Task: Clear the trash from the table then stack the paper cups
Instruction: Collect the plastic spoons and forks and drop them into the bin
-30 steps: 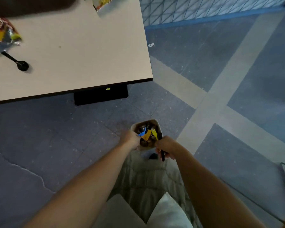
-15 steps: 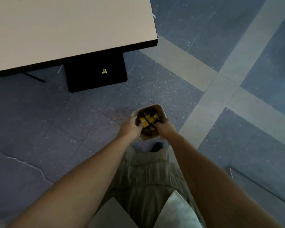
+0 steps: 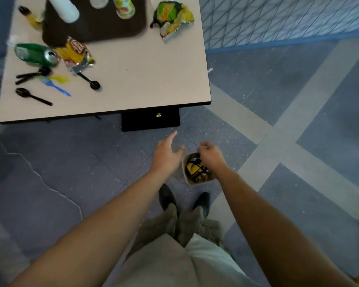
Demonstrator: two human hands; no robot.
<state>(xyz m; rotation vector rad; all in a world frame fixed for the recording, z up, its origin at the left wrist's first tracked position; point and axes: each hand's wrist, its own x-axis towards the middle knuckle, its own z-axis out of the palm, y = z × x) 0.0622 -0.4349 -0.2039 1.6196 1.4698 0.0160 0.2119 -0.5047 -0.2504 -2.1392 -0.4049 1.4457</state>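
A small bin point(image 3: 186, 177) stands on the floor by my feet, holding yellow and dark trash. My left hand point(image 3: 166, 155) is raised just left of it, fingers spread and empty. My right hand point(image 3: 210, 155) hovers over the bin's far rim, fingers loosely curled with nothing in them. On the table point(image 3: 143, 79) lie a green can point(image 3: 36, 54), a yellow-red wrapper point(image 3: 77, 55), a green-yellow chip bag point(image 3: 172, 17), black spoons point(image 3: 32, 96), a blue fork point(image 3: 54, 85), and paper cups point(image 3: 63, 8) on a dark tray point(image 3: 95, 30).
The table's black base point(image 3: 150, 122) stands on the floor just beyond my hands. A blue mesh fence point(image 3: 278, 19) runs along the right of the table. My shoes point(image 3: 168, 198) are close behind the bin. Grey tiled floor surrounds everything.
Both hands have lifted out of the bin and let go of the trash, which stays inside. The view has tilted up, bringing the littered tabletop back into sight.
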